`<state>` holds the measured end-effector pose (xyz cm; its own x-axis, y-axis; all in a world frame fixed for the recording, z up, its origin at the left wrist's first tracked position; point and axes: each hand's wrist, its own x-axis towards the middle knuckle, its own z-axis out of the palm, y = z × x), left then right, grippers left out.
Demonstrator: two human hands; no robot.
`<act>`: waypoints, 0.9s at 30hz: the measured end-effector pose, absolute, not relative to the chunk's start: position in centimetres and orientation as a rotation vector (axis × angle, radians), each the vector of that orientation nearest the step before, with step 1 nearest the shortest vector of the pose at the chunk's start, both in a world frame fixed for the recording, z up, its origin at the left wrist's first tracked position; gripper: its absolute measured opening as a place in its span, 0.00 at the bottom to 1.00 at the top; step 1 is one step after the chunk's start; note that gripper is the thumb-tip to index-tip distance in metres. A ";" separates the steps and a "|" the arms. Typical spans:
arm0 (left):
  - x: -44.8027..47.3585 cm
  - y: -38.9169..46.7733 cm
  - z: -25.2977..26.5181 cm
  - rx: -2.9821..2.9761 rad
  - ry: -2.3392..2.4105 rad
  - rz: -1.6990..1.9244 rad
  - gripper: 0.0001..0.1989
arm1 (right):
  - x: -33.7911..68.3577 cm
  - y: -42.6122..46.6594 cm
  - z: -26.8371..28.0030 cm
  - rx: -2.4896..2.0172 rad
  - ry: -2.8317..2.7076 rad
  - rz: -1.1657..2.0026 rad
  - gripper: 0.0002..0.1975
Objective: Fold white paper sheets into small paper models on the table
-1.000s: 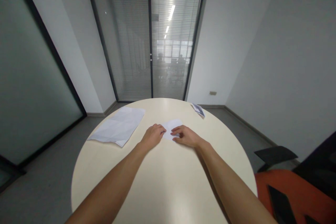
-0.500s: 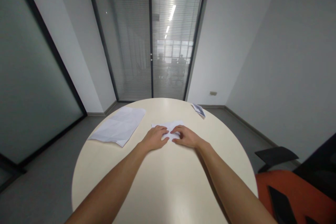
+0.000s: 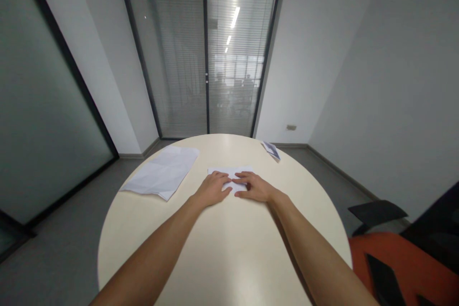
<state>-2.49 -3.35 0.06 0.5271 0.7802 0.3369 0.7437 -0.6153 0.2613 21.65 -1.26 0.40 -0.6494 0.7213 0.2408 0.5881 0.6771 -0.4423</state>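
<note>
A small white sheet of paper (image 3: 237, 170) lies on the round table in front of me, partly covered by my hands. My left hand (image 3: 214, 188) rests on its left side, fingers stretched over the sheet and thumb apart from them. From the other side, my right hand (image 3: 255, 186) touches the paper with its fingers spread and its thumb held lower. The fingertips of both hands nearly meet over the middle of the sheet. Neither hand is closed round anything; the paper under the fingers is hidden.
Larger creased white sheets (image 3: 163, 170) lie at the left of the pale round table (image 3: 218, 258). A folded printed paper (image 3: 271, 149) sits near the far right edge. An orange chair (image 3: 412, 267) with black armrests stands at the right. Glass doors with blinds (image 3: 179, 57) are beyond.
The far edge of the paper looks straighter and flatter than before. My right fingers have stretched slightly leftward over the sheet; my left hand has barely shifted.
</note>
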 end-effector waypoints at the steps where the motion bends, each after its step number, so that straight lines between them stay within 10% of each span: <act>1: -2.5 -3.3 0.0 2.666 1.343 0.653 0.17 | 21.7 -1.2 0.4 -1.020 -2.495 0.456 0.31; 27: -0.9 -4.3 -0.1 2.539 1.802 0.327 0.28 | 21.5 -0.8 0.4 -1.014 -2.436 0.362 0.16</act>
<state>-0.94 -4.33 -0.14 0.3152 0.9349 0.1630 0.9326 -0.3370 0.1294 21.54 -0.78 0.38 -0.6145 0.7196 0.3234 0.5947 0.6919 -0.4095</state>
